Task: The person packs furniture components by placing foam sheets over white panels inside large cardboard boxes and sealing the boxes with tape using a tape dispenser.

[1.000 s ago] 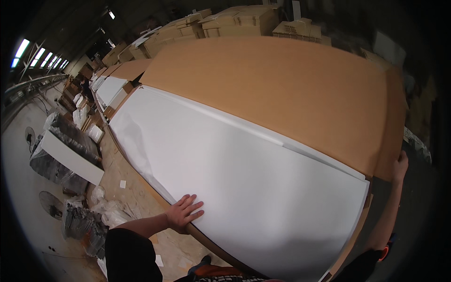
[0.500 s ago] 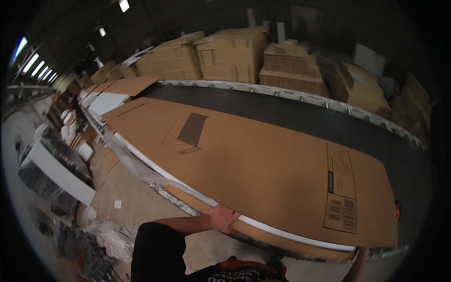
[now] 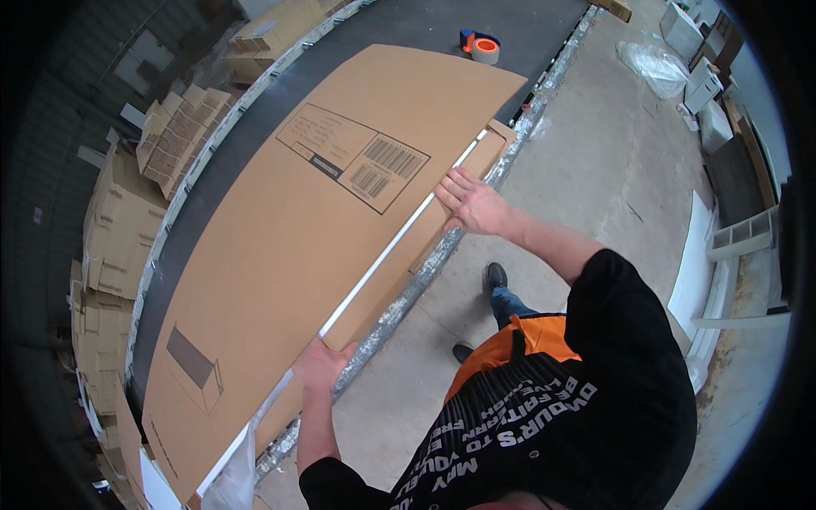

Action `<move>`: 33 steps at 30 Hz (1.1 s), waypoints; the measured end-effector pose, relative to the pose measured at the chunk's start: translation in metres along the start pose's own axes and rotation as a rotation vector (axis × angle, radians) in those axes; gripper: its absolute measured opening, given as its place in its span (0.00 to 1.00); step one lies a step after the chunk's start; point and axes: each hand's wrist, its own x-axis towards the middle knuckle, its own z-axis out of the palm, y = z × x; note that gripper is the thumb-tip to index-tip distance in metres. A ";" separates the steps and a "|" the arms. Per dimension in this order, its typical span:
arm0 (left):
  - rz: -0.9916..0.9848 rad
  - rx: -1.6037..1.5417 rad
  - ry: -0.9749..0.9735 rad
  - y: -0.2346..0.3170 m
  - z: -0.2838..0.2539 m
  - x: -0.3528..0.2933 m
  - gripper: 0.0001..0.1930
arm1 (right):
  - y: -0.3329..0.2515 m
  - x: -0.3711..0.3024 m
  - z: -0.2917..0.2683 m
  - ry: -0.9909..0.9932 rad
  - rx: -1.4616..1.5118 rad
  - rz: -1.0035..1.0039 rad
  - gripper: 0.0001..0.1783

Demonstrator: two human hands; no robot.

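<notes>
A large flat brown cardboard sheet [image 3: 280, 246] with a printed line drawing and a label block lies on the dark conveyor belt. Along its near edge shows a thin white board [image 3: 378, 262], with more brown cardboard [image 3: 382, 293] underneath. My left hand [image 3: 321, 364] touches this white edge near the middle of the long side, thumb spread away from the fingers. Farther along the same edge, my right hand [image 3: 472, 202] rests its fingers on the white strip close to the label end, its thumb lower by the rail. Clear plastic film [image 3: 231, 476] hangs at the lower left end.
A tape dispenser [image 3: 483, 47] with an orange roll sits on the belt [image 3: 408, 21] beyond the sheet. A worn metal rail [image 3: 399, 310] borders my side. Stacked cartons [image 3: 123, 229] line the far side. Plastic wrap [image 3: 654, 68] and white panels [image 3: 690, 255] lie at the right.
My view has turned toward the right end of the belt, so the sheet now runs diagonally. My right hand, earlier at the sheet's right corner, is now on the long edge.
</notes>
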 end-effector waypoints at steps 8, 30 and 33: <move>0.870 0.239 0.805 0.002 -0.014 -0.031 0.52 | 0.002 0.020 0.015 -0.002 -0.004 -0.154 0.45; 0.358 0.380 -0.021 0.093 -0.033 0.045 0.57 | 0.037 0.012 -0.003 0.764 0.331 0.118 0.15; 0.479 0.387 0.035 0.094 -0.035 0.056 0.55 | 0.064 0.046 0.043 0.899 0.329 0.210 0.10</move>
